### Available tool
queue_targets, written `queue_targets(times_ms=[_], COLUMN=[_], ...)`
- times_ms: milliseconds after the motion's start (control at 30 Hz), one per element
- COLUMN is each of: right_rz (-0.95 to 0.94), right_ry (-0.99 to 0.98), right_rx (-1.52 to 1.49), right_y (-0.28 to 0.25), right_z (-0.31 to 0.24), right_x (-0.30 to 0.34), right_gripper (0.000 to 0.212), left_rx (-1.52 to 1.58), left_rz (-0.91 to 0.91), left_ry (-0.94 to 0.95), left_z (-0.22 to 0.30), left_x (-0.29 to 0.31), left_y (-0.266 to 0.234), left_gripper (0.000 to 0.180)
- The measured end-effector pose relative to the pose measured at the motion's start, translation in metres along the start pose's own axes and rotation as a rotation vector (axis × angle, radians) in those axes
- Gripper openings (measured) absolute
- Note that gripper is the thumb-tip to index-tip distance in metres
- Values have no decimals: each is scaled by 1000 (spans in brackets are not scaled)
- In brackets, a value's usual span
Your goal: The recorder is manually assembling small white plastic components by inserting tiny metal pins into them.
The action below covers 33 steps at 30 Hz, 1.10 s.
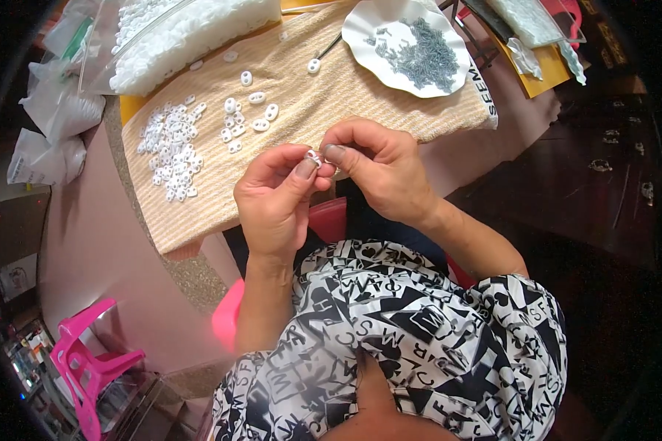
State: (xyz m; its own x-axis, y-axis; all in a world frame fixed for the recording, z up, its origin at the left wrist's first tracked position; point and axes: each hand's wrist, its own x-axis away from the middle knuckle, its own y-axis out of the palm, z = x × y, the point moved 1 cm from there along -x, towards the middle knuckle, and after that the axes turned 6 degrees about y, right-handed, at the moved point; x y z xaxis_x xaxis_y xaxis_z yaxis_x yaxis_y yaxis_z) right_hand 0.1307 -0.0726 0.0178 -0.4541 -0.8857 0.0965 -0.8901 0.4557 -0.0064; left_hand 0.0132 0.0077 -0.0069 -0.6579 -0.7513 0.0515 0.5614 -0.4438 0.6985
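My left hand (276,195) and my right hand (379,165) meet in front of my chest, fingertips pinched together on one small white plastic piece (313,156). Both hands hover over the near edge of a beige woven cloth (324,110) on the table. On that cloth lie a heap of small white plastic pieces (173,151) at the left and a looser group of oval white pieces (246,117) beside it. A white scalloped dish (368,29) holding several small grey metal pins (423,51) stands at the far right of the cloth.
A clear bag of white pieces (176,33) lies at the far left of the table, more plastic bags (55,117) beside it. A pink plastic stool (88,364) stands on the floor at lower left. Dark furniture (596,169) fills the right side.
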Motion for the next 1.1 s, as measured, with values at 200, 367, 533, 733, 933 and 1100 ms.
queue_targets(times_ms=[200,367,533,733,933,1100], right_rz=[41,33,43,55,84,74], right_ry=[-21,42,-31,-78,-88,-34], right_rx=[-92,-124,-48,-4,64,25], right_y=[3,4,3,4,3,4], right_z=[2,0,1,7,6,8], right_x=[-1,0,-1,-2,-2,-1], right_gripper=[7,7,6,5,5,5], left_rx=[-77,-105,-98,-115,-142,-147], left_rz=[14,14,39,55,65,62], left_ry=[32,58,62,63,72,82], left_z=[-1,-1,-2,-1,-2,-2], left_x=[1,2,2,3,3,3], left_y=[3,3,3,4,3,4], left_gripper=[14,14,14,13,13,12])
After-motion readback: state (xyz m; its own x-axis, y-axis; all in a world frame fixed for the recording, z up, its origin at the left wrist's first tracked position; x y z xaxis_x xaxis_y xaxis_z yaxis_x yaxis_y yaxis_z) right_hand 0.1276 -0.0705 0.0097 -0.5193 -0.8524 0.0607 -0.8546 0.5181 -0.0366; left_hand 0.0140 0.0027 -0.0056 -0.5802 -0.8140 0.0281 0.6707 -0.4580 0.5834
